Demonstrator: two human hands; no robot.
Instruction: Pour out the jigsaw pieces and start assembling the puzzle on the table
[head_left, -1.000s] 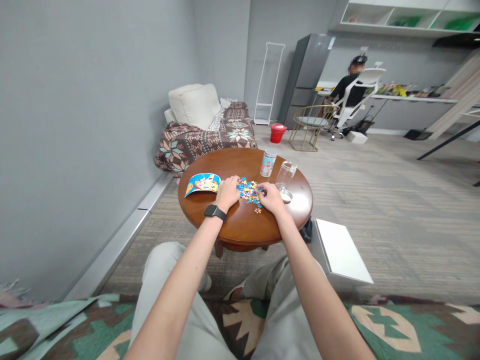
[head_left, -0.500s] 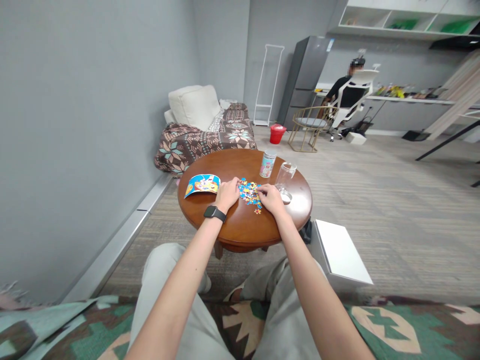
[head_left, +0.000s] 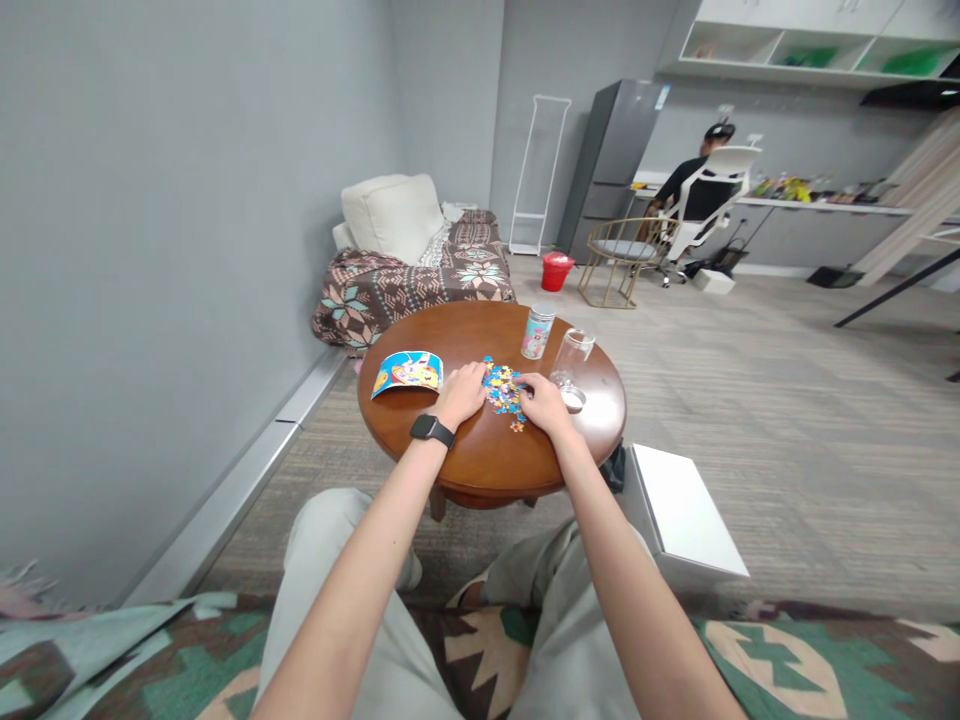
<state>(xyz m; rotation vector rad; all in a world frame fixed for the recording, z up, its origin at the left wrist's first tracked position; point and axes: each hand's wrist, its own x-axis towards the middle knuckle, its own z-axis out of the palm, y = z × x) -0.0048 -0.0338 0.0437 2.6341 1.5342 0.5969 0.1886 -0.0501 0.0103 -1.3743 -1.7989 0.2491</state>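
A heap of small colourful puzzle pieces lies on the round brown wooden table. My left hand, a black watch on its wrist, rests at the left edge of the heap with fingers curled onto the pieces. My right hand sits at the right edge, fingers bent down on the pieces. What either hand pinches is too small to make out. A curled picture card lies left of my left hand.
A printed small can and a tilted clear jar with its lid stand behind the heap. A white box sits right of the table. A patterned sofa is behind; a person sits at a far desk.
Both hands have edged slightly closer together over the puzzle pieces. The view has shifted a little; the person at the far desk has turned away.
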